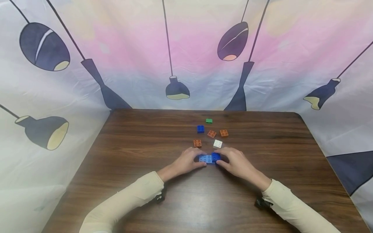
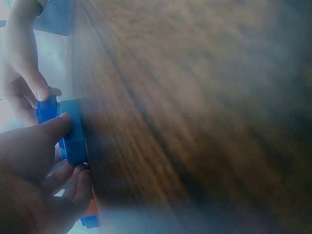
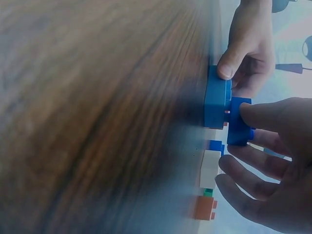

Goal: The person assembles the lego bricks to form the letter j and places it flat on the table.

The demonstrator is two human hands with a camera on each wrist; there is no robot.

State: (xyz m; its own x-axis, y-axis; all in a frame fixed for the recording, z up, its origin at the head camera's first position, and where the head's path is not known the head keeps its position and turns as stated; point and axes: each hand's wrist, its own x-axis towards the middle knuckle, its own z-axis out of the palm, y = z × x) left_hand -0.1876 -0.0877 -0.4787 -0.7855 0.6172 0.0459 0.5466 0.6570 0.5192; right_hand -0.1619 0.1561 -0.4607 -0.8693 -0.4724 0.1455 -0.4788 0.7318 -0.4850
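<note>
My left hand (image 1: 186, 160) pinches a long light blue toy building brick (image 1: 205, 159) between thumb and fingers, low at the tabletop. From the other side, my right hand (image 1: 236, 162) grips a smaller dark blue brick (image 1: 216, 157) at the right end of the light blue one. Seen from the right wrist, the dark blue brick (image 3: 239, 122) sits over the studded face of the light blue brick (image 3: 217, 100), with a narrow gap showing between them. The left wrist view shows the left thumb on the light blue brick's side (image 2: 74, 136).
Beyond the hands on the wooden table (image 1: 131, 139) lie a white brick (image 1: 217, 144), an orange brick (image 1: 197, 143), two more orange bricks (image 1: 223, 133), another dark blue brick (image 1: 200, 129) and a green brick (image 1: 209, 121). A printed cloth (image 1: 198, 58) hangs behind the table.
</note>
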